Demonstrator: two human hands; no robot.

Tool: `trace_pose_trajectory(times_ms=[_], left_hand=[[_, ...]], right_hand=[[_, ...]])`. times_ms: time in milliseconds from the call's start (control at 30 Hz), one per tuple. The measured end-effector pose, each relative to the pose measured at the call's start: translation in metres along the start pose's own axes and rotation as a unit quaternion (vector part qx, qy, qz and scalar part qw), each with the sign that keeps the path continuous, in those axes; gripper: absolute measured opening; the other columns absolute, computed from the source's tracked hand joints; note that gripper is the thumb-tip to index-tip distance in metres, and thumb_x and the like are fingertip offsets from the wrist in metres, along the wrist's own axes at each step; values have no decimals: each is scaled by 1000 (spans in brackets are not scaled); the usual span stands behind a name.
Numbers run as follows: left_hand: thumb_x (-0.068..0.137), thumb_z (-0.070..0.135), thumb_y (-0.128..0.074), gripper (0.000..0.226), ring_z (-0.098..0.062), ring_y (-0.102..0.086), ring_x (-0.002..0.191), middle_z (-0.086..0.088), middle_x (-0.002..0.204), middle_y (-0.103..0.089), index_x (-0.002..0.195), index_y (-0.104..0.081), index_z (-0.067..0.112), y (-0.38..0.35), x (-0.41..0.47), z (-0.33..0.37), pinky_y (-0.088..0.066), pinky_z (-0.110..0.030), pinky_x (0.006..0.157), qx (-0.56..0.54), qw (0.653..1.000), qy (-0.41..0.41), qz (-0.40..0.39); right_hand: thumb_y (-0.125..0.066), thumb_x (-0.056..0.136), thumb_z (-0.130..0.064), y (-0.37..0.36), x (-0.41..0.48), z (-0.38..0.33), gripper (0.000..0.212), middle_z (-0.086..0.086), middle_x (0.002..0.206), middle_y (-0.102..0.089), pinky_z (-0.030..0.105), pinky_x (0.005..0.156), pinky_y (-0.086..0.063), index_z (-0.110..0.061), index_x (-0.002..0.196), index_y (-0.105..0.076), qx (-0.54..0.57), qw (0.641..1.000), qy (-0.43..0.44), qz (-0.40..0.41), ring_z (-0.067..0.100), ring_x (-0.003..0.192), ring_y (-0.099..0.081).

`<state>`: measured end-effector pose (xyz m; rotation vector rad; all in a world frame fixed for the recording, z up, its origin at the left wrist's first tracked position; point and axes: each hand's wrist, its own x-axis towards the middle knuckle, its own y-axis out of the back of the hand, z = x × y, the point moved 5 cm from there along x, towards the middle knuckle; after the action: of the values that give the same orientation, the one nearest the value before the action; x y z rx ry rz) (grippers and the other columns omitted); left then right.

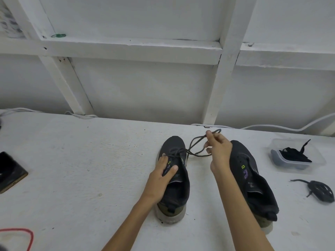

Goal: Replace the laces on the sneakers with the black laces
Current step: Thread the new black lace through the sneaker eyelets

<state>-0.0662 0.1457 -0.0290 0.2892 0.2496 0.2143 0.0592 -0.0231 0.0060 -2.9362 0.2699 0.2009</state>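
Two dark sneakers stand on the white table. On the tongue of the left sneaker (174,194) my left hand (163,173) rests, its fingers lying flat. A dark grey lace (194,146) runs from that shoe's front eyelets up to the right. My right hand (218,150) pinches this lace and holds it lifted above the table. The right sneaker (253,180) has no lace in it and sits just right of my right forearm. Black laces (293,154) lie in a clear plastic container (316,160) at the right.
A bundled dark lace (320,191) lies on the table right of the right sneaker. A dark flat device (10,171) sits at the left edge. A red cord (27,234) curls at bottom left. White cables (272,126) run along the wall at the table's back.
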Motion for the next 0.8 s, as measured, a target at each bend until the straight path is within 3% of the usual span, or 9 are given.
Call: trace_pose_trajectory(times_ms=[133, 267, 333, 500, 600, 700, 800], left_hand=[[97, 40, -51, 63, -11, -23, 146, 9, 160, -22, 152, -23, 28, -1, 0, 0, -22, -27, 116, 5, 1000, -3, 1], [97, 41, -51, 61, -11, -25, 145, 10, 159, -23, 151, -25, 31, 0, 0, 1, -24, -29, 117, 10, 1000, -8, 3], [96, 42, -51, 63, -10, -24, 145, 12, 160, -21, 152, -24, 31, 0, 0, -1, -23, -31, 120, 10, 1000, -6, 0], [96, 41, -53, 66, -10, -23, 145, 13, 160, -20, 152, -22, 29, -1, 2, -5, -22, -32, 120, -5, 1000, 3, -4], [94, 44, -55, 66, -8, -25, 144, 16, 158, -23, 151, -26, 30, 0, 2, -6, -23, -32, 120, -23, 1000, 0, -3], [89, 53, -53, 64, -5, -33, 139, 16, 152, -35, 147, -39, 29, 3, 4, -5, -27, -32, 118, -53, 998, -6, 17], [96, 38, -53, 37, -9, -48, 126, 7, 134, -53, 129, -58, 21, 15, 12, 3, -37, -20, 103, -4, 997, -35, 73]], right_hand=[[-75, 85, -24, -13, -18, 14, 17, -1, 67, -58, 19, 45, -32, -8, 82, -68, -72, 994, -31, -81, 9, 51, -47], [-83, 74, -14, -29, -40, 31, 16, 3, 62, -66, 14, 43, -36, -10, 65, -70, -157, 971, -5, -182, 5, 45, -49], [-80, 77, -12, -27, -33, 25, 16, 3, 62, -65, 16, 45, -37, -7, 67, -69, -156, 976, 15, -148, 8, 45, -49], [-66, 93, -20, 4, -5, 2, 16, 2, 74, -57, 21, 42, -33, -5, 91, -60, 14, 999, -4, 38, 12, 46, -49], [-64, 94, -26, 10, -13, 9, 22, 4, 75, -59, 22, 42, -41, -5, 92, -57, -10, 1000, -11, 21, 10, 46, -56], [-64, 92, -39, -1, -44, 41, 31, 7, 87, -71, 30, 64, -57, -8, 92, -65, -74, 990, -66, -96, 18, 72, -70], [-69, 81, -50, -11, -75, 57, 41, -1, 103, -74, 38, 92, -55, -18, 107, -72, -109, 976, -56, -178, 14, 99, -69]])
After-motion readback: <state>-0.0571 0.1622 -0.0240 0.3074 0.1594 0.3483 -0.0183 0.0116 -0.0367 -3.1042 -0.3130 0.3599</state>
